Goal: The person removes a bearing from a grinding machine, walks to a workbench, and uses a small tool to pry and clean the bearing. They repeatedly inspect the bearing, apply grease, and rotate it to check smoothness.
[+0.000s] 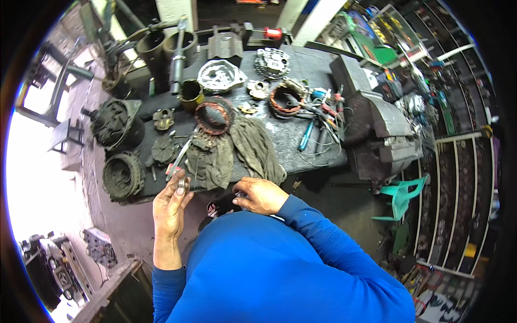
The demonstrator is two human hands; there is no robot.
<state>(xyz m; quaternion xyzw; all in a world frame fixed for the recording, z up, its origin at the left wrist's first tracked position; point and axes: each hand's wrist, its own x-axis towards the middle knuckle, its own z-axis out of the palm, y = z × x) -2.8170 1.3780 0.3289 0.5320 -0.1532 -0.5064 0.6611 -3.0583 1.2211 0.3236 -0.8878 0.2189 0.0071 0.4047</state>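
Observation:
My left hand (168, 212) is raised at the bench's front edge, its fingers closed around a small metal ring (184, 184) that looks like a bearing. My right hand (264, 195) is curled in front of my body, just below the hanging end of a grey-green rag (253, 148). A dark bit shows by its fingertips; what it grips, if anything, I cannot make out. Beyond my left hand lie a long metal tool (183, 153) and a round dark metal part (163, 149). A stator with copper windings (214, 116) rests behind the rag.
On the black bench (318, 159) stand a silver housing (219, 75), a second stator (286, 99), a dark motor housing (116, 124) and a ribbed ring housing (123, 175). A blue-handled screwdriver (306, 135) lies among wires. A green plastic chair (401, 198) stands at right.

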